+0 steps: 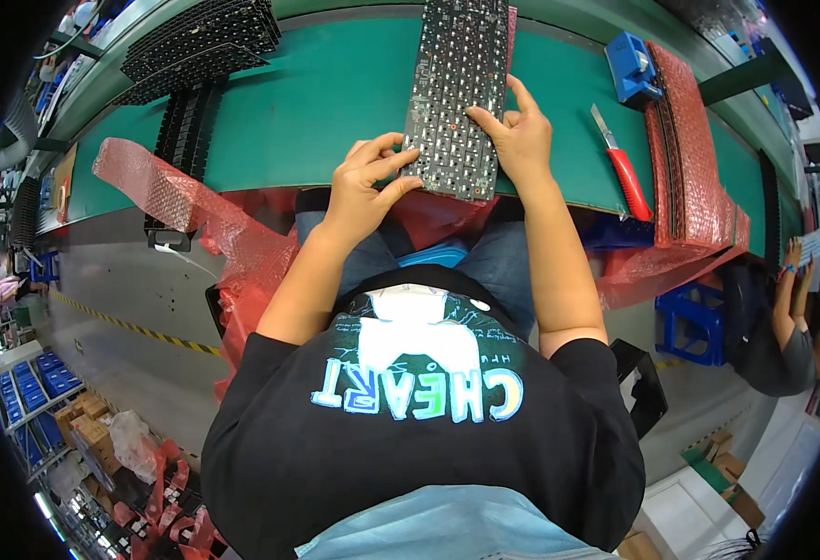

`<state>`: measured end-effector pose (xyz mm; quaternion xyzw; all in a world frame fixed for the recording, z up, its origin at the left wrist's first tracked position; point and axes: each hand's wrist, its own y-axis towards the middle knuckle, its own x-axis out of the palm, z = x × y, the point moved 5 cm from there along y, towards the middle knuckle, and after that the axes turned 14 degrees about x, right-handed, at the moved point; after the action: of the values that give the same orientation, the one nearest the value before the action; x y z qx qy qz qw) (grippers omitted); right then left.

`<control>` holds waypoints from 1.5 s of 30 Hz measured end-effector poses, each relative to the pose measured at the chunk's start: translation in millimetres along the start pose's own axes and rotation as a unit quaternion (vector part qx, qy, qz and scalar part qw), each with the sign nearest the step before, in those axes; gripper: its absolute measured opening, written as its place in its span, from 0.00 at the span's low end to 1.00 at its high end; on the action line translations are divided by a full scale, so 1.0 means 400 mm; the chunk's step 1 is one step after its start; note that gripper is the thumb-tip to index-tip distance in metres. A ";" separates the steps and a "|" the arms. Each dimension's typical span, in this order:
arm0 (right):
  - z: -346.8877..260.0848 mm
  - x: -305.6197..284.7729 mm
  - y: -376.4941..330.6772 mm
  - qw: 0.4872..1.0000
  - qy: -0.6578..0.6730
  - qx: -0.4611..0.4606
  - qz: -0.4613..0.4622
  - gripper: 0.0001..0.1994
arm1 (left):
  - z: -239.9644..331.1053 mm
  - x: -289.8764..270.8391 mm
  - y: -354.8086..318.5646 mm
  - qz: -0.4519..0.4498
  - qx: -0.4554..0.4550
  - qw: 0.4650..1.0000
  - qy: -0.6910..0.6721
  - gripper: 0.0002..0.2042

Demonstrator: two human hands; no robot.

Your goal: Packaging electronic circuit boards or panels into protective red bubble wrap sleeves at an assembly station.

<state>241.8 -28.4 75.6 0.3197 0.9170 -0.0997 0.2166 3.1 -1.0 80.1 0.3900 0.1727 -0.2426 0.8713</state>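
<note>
A long black keyboard circuit board [456,93], dotted with rows of small light parts, is held between my hands over the green bench. My left hand [366,182] pinches its near left corner between thumb and fingers. On the right edge, further up, my right hand [519,133] grips it with the thumb lying on the board's face. Beneath the board's far right edge a strip of pink-red wrap shows. Red bubble wrap [447,219] also hangs at the bench edge below the board.
A red-handled utility knife [627,177] with its blade out lies right of my hands. Beyond it are a red bubble-wrapped stack [690,149] and a blue tape dispenser [632,67]. More boards [204,47] stand in a black rack at left. Another person [778,317] works at far right.
</note>
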 end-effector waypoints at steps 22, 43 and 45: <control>0.024 0.010 -0.024 0.964 -0.249 -0.050 0.084 0.29 | -0.002 0.007 -0.008 -0.026 0.055 0.998 0.026 0.21; -0.094 -0.041 0.071 0.956 -0.290 -0.036 0.038 0.17 | -0.020 0.019 -0.018 -0.022 0.057 0.998 0.023 0.21; -0.107 -0.050 0.189 0.958 -0.253 -0.113 0.071 0.16 | -0.016 0.017 -0.017 -0.023 0.062 0.998 0.022 0.20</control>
<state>289.1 33.1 119.6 0.3216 0.8126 -0.0579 0.4825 4.1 -2.2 68.6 0.4439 0.1855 -0.2644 0.8358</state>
